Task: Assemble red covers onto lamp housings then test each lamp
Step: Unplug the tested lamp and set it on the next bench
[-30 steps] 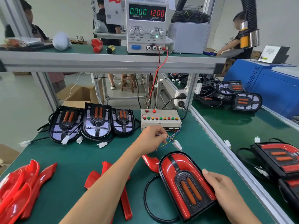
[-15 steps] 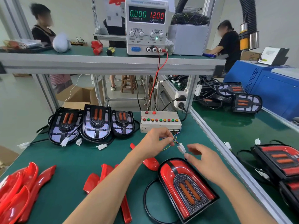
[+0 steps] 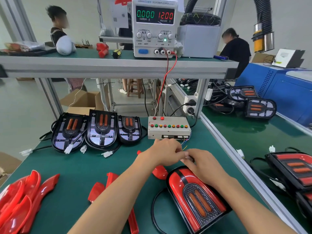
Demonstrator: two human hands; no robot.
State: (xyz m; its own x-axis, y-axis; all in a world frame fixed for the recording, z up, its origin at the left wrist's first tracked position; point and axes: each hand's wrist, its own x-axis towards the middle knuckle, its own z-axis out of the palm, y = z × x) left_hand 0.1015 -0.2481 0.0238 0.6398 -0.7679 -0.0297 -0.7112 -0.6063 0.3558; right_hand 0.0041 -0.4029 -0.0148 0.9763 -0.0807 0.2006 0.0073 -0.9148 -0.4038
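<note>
A green workbench (image 3: 70,168) fills the view, with a metal shelf (image 3: 118,65) running across above it. On the shelf stands a power supply (image 3: 154,27) whose display reads 0.000 and 12.00; a red lead and a black lead drop from it toward a beige test box (image 3: 168,128) with a row of coloured buttons, sitting at the back of the bench. To the left of the box, three uncovered lamp housings (image 3: 101,128) lie side by side with their plugs loose on the bench. A pile of red covers (image 3: 18,200) sits at the near left edge, and a few more red pieces (image 3: 108,184) lie nearer the middle. At the near right lies a lamp (image 3: 195,198) with its red cover fitted, its black cable looping beside it. Just above that lamp, in front of the test box, the person's two hands meet. The left hand (image 3: 164,153) and right hand (image 3: 202,164) both have fingers curled in, pinching a small connector (image 3: 186,157) between them. The connector itself is mostly hidden. Thin coloured wires (image 3: 184,146) run from the hands back to the box.
</note>
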